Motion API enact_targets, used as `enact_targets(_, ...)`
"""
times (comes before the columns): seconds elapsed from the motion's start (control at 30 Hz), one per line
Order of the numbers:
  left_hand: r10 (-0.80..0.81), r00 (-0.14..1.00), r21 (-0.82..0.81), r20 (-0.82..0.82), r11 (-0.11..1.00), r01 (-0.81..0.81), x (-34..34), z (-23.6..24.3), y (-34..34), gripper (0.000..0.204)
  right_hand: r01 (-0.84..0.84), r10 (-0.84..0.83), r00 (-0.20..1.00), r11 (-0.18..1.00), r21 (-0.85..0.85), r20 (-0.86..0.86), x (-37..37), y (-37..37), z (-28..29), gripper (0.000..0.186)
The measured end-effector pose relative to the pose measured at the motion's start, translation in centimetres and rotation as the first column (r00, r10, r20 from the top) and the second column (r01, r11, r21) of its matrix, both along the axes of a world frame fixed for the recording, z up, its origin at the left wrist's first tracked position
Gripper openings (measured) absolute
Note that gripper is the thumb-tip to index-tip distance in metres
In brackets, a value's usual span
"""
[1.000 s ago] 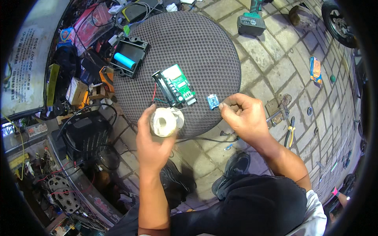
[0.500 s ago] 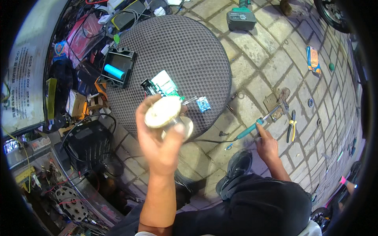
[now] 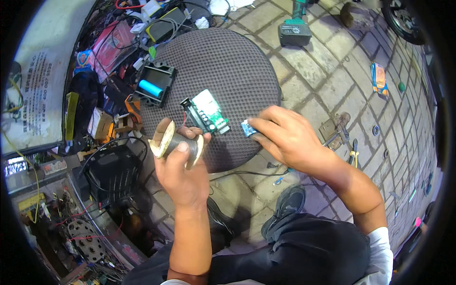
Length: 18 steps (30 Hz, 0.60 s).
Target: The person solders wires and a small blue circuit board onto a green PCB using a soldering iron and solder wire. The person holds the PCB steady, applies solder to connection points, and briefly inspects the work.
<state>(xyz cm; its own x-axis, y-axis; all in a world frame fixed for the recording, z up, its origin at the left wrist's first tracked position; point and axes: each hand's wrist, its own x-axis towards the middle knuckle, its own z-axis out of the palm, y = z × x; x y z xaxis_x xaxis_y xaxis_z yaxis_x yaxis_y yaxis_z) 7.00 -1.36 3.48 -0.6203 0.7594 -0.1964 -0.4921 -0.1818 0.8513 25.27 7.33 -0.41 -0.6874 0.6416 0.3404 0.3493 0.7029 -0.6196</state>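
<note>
My left hand (image 3: pixel 183 166) grips a spool of grey solder wire (image 3: pixel 176 141), turned on its side just off the near edge of a round dark mesh stool (image 3: pixel 228 61). A green circuit board with a black connector (image 3: pixel 207 113) lies on the stool right behind the spool. To its right, my right hand (image 3: pixel 282 135) rests on the stool's edge, and its fingertips pinch a small blue circuit board (image 3: pixel 246 128). Farther back on the left of the stool sits a black battery holder with a blue cell (image 3: pixel 154 85).
A green cordless drill (image 3: pixel 294 27) stands on the paving beyond the stool. Yellow-handled pliers (image 3: pixel 354 156) and metal parts lie on the bricks at right, along with an orange and blue packet (image 3: pixel 379 76). Wires, boxes and a black case (image 3: pixel 114 173) crowd the left side.
My right hand came back from the ground at the right to the small blue board on the stool. My left hand lowered the spool and turned it on its side.
</note>
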Motion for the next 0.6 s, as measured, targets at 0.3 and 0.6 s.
enact_targets(0.3,0.149,0.988,-0.058,0.029,0.987,-0.148,-2.9,-0.8,-1.4,0.047,-0.054,0.056,0.998,0.961,-0.270,0.000,-1.1,1.1,1.5,0.024)
enact_targets(0.6,-0.002,0.999,-0.122,0.039,0.993,0.007,-2.5,-2.2,-0.6,0.045,-0.024,0.009,0.999,0.860,-0.509,-0.033,-2.4,0.9,4.5,0.023)
